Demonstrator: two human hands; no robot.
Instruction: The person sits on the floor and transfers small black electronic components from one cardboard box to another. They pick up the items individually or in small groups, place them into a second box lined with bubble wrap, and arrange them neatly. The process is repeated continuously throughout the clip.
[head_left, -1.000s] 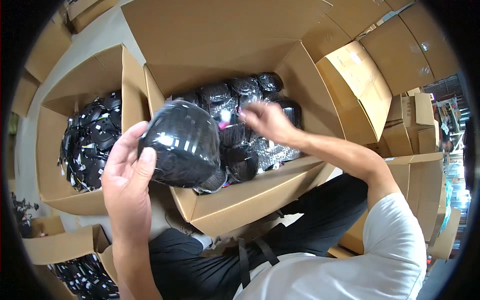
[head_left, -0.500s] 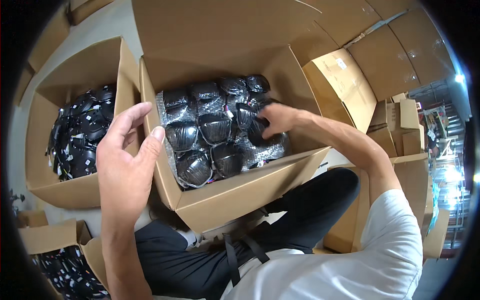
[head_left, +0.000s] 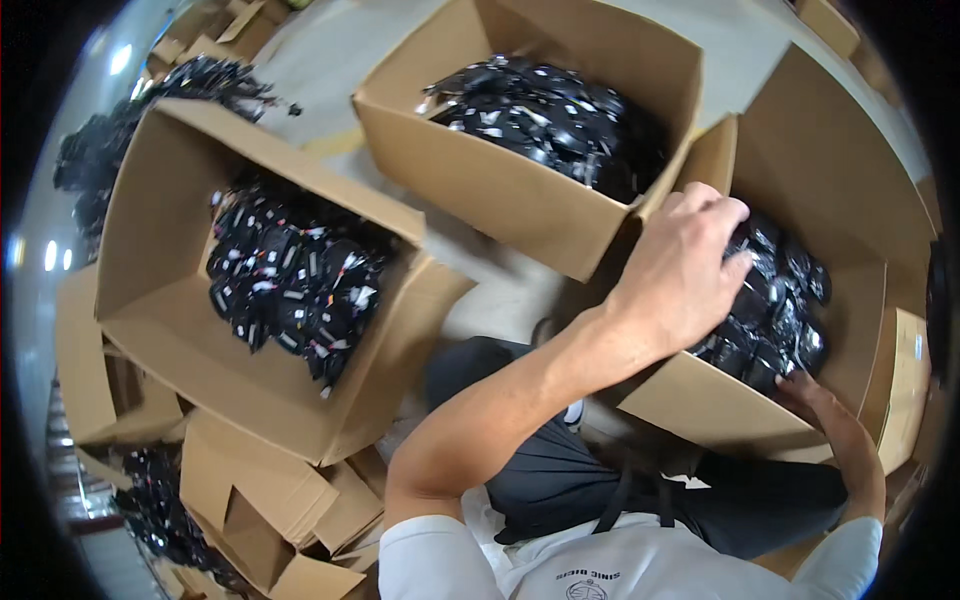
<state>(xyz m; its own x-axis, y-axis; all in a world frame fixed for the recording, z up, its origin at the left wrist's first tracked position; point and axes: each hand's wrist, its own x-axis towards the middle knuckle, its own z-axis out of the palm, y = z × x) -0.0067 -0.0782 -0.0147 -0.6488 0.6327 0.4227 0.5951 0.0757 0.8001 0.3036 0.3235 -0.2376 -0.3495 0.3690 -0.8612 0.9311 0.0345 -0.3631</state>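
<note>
A deep cardboard box (head_left: 720,400) on the right holds rows of rounded black plastic parts (head_left: 765,300), some in clear wrap. My left hand (head_left: 685,265) hovers over that box's left wall, thumb and fingers apart, nothing visible between them. Down in the near right corner, my right hand (head_left: 808,392) has its fingertips against the black parts. Those fingers are small and partly hidden, so their grip is unclear.
Loose black parts with cables and white connectors fill a second open box (head_left: 500,190) at the far middle and a third box (head_left: 190,360) at left. Flattened cardboard (head_left: 260,480) lies near left. More black parts (head_left: 125,140) are heaped behind.
The view has swung left, bringing the left box and cardboard in. My right hand has shifted from the box's right side to its near corner. My left hand stays open by its left wall.
</note>
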